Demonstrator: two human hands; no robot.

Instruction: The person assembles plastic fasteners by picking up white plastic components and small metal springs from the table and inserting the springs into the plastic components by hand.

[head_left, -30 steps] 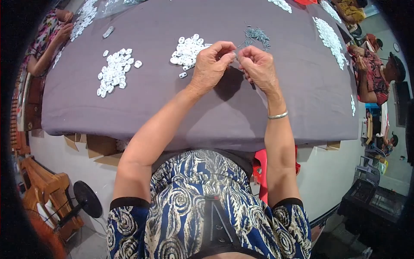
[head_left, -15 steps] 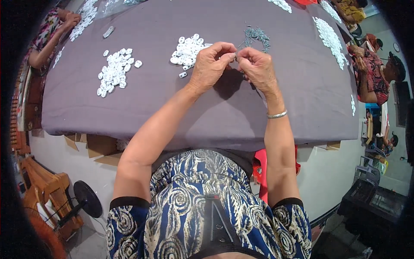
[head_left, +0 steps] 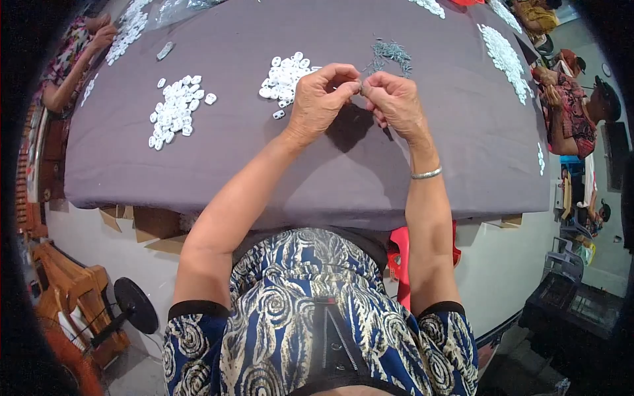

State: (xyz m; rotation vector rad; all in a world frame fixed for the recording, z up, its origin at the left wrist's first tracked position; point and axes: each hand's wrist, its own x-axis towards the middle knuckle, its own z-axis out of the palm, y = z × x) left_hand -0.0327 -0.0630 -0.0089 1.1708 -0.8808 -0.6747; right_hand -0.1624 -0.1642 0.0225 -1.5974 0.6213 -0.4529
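Above the table my left hand [head_left: 316, 99] and my right hand [head_left: 395, 102] meet, thumb and forefinger of each pinched together. Whatever sits between the fingertips is too small and too covered to name. A thin dark tip [head_left: 387, 134] shows below my right hand's curled fingers; its kind cannot be made out. Just past my left hand lies a pile of small white plastic pieces [head_left: 285, 74] with dark holes. Beyond my right hand is a scatter of small grey screw-like pieces [head_left: 395, 54]. A second pile of white pieces [head_left: 175, 109] lies farther left.
A grey-brown cloth covers the table [head_left: 264, 171]. A small pale bundle [head_left: 165, 50] lies far left. More white heaps [head_left: 505, 59] line the far right, near a seated person [head_left: 571, 109]. Another person's hand [head_left: 102, 36] works at far left. A black fan [head_left: 135, 305] stands lower left.
My fingertips stay together with only slight shifts; my right hand has turned a little, and the dark tip below it shows more clearly. The person at far left has moved a hand.
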